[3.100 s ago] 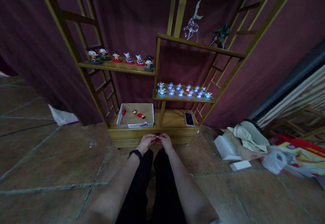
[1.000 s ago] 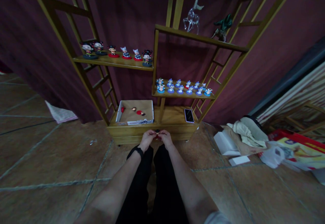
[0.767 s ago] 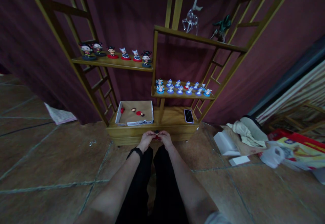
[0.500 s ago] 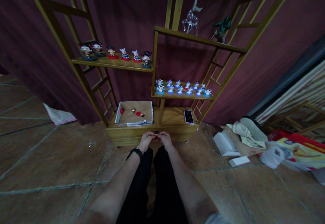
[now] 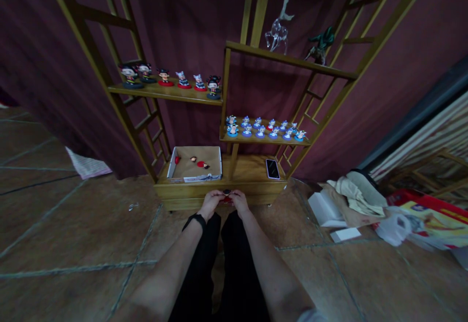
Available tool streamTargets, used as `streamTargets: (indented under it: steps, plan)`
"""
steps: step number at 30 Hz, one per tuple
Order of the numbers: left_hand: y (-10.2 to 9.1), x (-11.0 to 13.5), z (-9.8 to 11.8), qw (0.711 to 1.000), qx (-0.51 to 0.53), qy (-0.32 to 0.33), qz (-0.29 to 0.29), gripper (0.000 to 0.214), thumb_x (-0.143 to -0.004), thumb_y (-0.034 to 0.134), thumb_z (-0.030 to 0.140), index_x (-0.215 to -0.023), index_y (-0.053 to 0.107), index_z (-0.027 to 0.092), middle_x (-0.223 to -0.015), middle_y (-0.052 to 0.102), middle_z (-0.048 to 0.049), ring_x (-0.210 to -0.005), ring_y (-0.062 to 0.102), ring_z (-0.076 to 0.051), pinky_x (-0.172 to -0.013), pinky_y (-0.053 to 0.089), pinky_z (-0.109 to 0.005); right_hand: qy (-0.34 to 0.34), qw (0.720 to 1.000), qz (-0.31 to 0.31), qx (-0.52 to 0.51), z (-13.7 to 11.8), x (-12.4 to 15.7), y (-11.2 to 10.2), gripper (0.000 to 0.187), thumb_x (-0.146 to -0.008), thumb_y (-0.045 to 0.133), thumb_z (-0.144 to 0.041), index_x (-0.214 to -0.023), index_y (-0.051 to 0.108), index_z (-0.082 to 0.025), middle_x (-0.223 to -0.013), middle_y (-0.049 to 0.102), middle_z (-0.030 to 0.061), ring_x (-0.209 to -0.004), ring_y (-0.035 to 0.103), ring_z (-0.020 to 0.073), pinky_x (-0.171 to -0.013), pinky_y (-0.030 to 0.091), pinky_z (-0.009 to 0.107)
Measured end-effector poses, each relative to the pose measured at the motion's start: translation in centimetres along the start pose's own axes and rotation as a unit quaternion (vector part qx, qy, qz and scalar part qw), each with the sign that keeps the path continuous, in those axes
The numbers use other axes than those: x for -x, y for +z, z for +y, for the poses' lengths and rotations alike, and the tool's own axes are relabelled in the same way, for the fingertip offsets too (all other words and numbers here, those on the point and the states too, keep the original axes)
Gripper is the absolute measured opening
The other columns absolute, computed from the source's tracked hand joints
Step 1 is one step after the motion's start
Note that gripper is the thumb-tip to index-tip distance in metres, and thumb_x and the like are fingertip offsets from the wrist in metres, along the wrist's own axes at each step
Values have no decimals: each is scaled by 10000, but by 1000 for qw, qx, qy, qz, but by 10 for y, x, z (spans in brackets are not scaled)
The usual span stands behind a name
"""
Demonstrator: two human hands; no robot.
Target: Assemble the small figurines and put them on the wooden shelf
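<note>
Between both hands, just in front of the cabinet's drawer front, is a small figurine (image 5: 226, 193) with a dark top and a red lower part. My left hand (image 5: 211, 201) grips it from the left with closed fingers, and my right hand (image 5: 240, 200) from the right. The fingers hide much of it. Behind the hands, on the low wooden shelf, stands a shallow cardboard box (image 5: 175, 178) holding a few loose red and dark figurine pieces (image 5: 203, 164). Similar dark-haired figurines (image 5: 213, 87) stand on the shelf at upper left.
Small blue and purple figurines (image 5: 260, 131) line the middle-right shelf. Above stand a clear glass animal (image 5: 278, 32) and a dark green statuette (image 5: 321, 44). A phone (image 5: 272, 169) lies on the low shelf. White boxes (image 5: 325, 209) and a plastic bag (image 5: 395, 227) lie on the tiled floor at right.
The view has shifted slightly, so the shelves appear a little lower and further right. Both hands stay together on the figurine, almost in the same place.
</note>
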State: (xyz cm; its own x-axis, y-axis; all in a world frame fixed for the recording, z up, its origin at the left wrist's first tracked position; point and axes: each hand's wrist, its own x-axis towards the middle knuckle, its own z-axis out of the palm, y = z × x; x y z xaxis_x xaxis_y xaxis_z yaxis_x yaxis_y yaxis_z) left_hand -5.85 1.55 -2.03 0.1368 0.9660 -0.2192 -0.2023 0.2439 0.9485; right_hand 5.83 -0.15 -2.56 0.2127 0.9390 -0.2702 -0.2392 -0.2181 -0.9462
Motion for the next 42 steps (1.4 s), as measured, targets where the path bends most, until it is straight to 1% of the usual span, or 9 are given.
streamTargets:
  steps: [9,13,16,21,24,28,33,37,42]
  plan:
    - [-1,-3,-3,1000,-9,-1,0,134,-472,703,206,-576,645,145,-618,650,-37,-606,576,-143,-617,427,-257,-2,1000,-1,-2,7,-6,-2,128,-540,577,-289,-625,551,-197,-582,583,-43,-535,533,123,-516,433,239]
    - [-1,-2,-2,1000,-12,-5,1,132,-485,698,201,-597,656,144,-643,660,-45,-619,583,-149,-607,425,-252,1,1000,-3,-6,7,-6,-2,124,-545,573,-281,-636,561,-197,-604,600,-38,-537,538,122,-523,432,239]
    - [-2,-3,-3,1000,-10,-3,4,129,-494,697,202,-597,653,139,-617,647,-37,-597,572,-140,-595,420,-246,0,1000,1,-5,6,-4,-1,136,-549,573,-289,-649,563,-199,-623,610,-35,-544,545,123,-530,434,244]
    - [-2,-5,-4,1000,-3,-7,2,175,-501,706,235,-631,649,134,-636,645,-35,-598,567,-131,-590,420,-239,9,1000,11,-12,1,-1,0,136,-560,574,-300,-651,547,-202,-597,592,-46,-527,536,115,-536,436,249]
    - [-1,-4,-1,1000,0,-8,-3,208,-496,718,267,-638,643,135,-646,643,-36,-618,574,-136,-599,426,-241,14,1000,-1,-28,-2,1,0,140,-561,587,-304,-640,535,-201,-590,584,-48,-514,533,110,-538,436,254]
    - [2,1,3,1000,-10,3,-14,220,-478,734,284,-610,630,142,-621,635,-33,-605,572,-141,-590,427,-244,14,999,-27,-20,-4,2,-1,137,-543,606,-291,-611,538,-194,-557,564,-49,-516,527,107,-536,427,244]
    - [2,2,3,1000,-8,19,-3,183,-468,723,248,-576,618,145,-586,625,-22,-556,553,-126,-569,426,-239,-14,999,-35,-5,0,1,0,154,-523,626,-291,-606,539,-195,-540,546,-61,-491,499,93,-526,411,232]
    - [0,-1,0,1000,-6,18,5,148,-467,705,217,-557,612,145,-563,614,-14,-535,543,-113,-565,427,-231,-16,999,-39,-9,4,-1,1,168,-513,629,-294,-611,531,-198,-546,539,-66,-488,496,92,-530,416,236]
    - [0,-1,-1,1000,-18,17,3,138,-478,693,223,-560,615,145,-553,604,-13,-520,530,-108,-550,419,-226,-12,1000,-13,20,8,-5,2,109,-540,581,-270,-598,525,-197,-513,518,-65,-488,493,99,-491,393,218]
